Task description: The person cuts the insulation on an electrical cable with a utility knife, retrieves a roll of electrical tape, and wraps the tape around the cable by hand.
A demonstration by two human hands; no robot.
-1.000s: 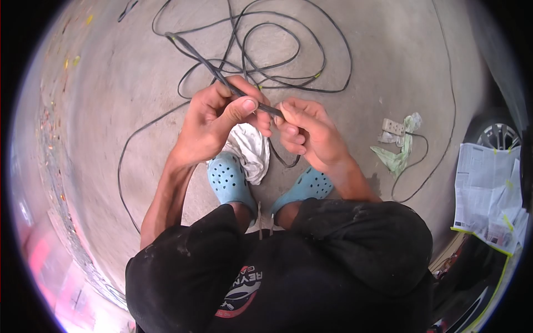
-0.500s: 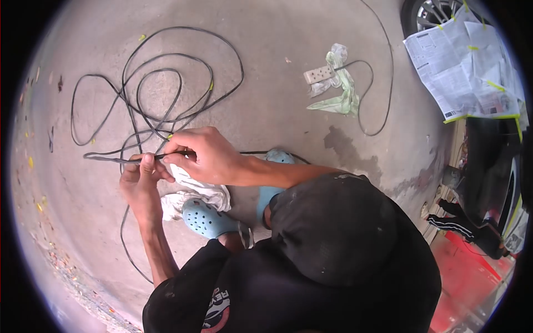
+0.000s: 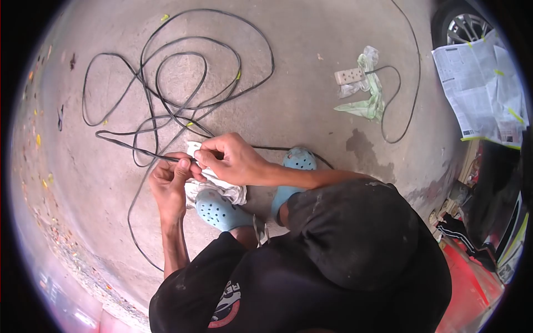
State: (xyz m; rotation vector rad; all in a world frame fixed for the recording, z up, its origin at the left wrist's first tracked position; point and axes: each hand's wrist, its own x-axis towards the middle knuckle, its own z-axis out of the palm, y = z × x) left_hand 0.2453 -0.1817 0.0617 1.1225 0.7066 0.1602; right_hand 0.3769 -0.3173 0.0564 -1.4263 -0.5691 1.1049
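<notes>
A long black cable [image 3: 272, 55] lies in loose loops on the concrete floor, and part of it runs up to my hands. My left hand [image 3: 171, 180] is closed on a doubled stretch of this cable, thumb against fingers. Close beside it, my right hand [image 3: 236, 161] pinches at the cable's dark part by the left fingertips; the fingers hide the exact spot. Under both hands, a crumpled white cloth [image 3: 230, 191] rests on the floor beside a light blue clog [image 3: 219, 211] on one foot.
A white power strip [image 3: 348, 76] with its own cable lies on pale green and clear plastic [image 3: 366, 105]. At the right, taped newspaper [image 3: 477, 83] covers part of a car near its wheel [image 3: 466, 28]. Water stains the floor [image 3: 363, 147]. Yellow tape bits dot the cable.
The view has shifted, so the floor items appear farther right and the loops higher. Both hands stay on the cable, fingertips still close together.
</notes>
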